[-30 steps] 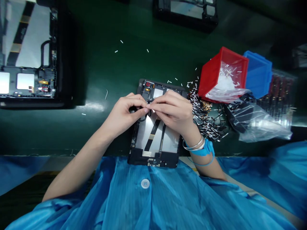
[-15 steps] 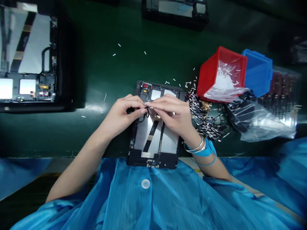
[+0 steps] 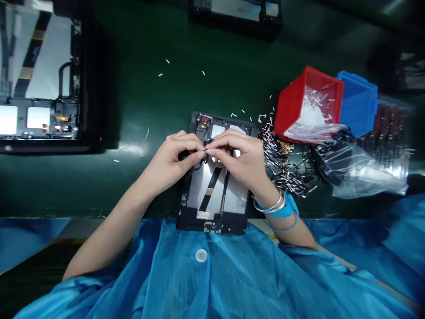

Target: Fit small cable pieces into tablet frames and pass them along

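Observation:
An opened tablet, its inner side up with silver plates and dark ribbon cables, lies at the table's front edge against my blue garment. Over its upper part, my left hand pinches a short black cable between thumb and fingertips. My right hand meets it from the other side, thumb and index finger pressed together at the cable's end. Whatever tiny piece sits between the right fingertips is too small to make out. The hands cover part of the tablet's upper half.
At left stands a stack of opened tablets; another device lies at the back. A red bin with white strips, a blue bin, a plastic bag and a heap of small metal parts are at right.
My right thumb and index finger have closed together against the left fingertips, above the tablet. The tablet stays in place; the whole view has shifted slightly.

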{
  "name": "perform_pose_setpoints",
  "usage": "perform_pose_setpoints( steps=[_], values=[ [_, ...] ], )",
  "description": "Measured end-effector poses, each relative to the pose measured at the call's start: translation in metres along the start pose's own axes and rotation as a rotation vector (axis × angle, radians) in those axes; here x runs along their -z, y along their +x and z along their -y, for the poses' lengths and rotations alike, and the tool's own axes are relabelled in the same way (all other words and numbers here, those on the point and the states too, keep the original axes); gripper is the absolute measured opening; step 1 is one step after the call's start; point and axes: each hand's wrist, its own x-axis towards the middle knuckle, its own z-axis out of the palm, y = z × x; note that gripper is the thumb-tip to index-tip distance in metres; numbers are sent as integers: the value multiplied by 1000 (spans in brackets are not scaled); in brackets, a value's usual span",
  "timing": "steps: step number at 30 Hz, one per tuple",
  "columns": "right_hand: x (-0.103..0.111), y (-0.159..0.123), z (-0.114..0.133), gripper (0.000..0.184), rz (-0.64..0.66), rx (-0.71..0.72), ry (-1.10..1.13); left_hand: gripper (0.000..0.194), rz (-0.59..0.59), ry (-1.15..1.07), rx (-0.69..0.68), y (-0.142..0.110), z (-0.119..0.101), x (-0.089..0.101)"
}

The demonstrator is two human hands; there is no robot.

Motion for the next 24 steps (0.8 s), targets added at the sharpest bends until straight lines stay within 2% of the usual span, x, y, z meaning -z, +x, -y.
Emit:
perform_pose_setpoints(
  steps=[2, 6, 8, 12, 14, 16, 19, 24],
  values=[
    [1, 0, 0, 16, 3, -18, -6, 20, -2, 9, -2, 0, 1, 0],
    [1, 0, -2, 8, 26, -151, 86, 20, -11, 7, -2, 2, 4, -3],
    [0, -2, -2, 7, 1, -152, 82, 21, -26, 22, -12, 2, 3, -4],
    [-4, -9, 5, 9, -70, 15, -11, 14, -42, 13, -24, -5, -3, 5],
    [-6, -17, 11, 8, -49, 153, -84, 12, -113, -17, -10, -17, -5, 14],
    [-6, -27, 15, 6, 8, 290, -162, 18, -209, 3, 0, -35, -4, 21],
    [-4, -43, 20, 10, 27, 362, -225, 29, -272, 240, -72, -63, 1, 20],
    [-4, -57, 16, 16, -55, 240, -311, 57, -94, 663, -330, -86, 16, -2]
  ],
)
